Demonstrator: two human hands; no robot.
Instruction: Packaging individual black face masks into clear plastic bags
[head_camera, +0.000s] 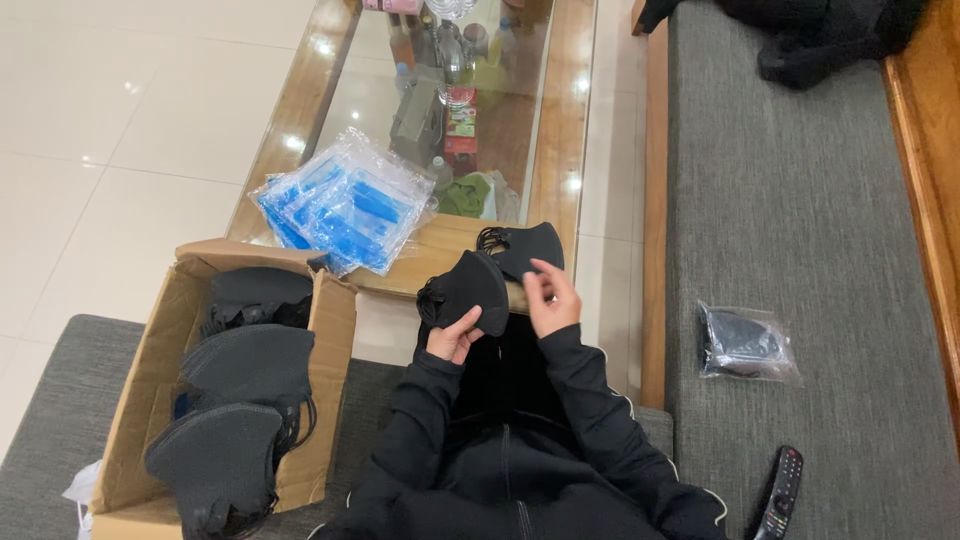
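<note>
My left hand (452, 338) grips the lower edge of a stack of folded black face masks (468, 290) held up in front of my chest. Fingers spread, my right hand (551, 297) touches the stack's right edge. Just behind it, a second pile of black masks (525, 247) lies on the near corner of the glass-topped table (560, 130). Both arms wear black sleeves.
An open cardboard box (330, 370) at my left holds several stacks of black masks (245, 365). A heap of clear blue-printed bags (345, 205) lies on the table. On the grey couch (800, 220) at my right lie a bagged mask pack (742, 342), a remote (779, 493) and dark clothing (820, 40).
</note>
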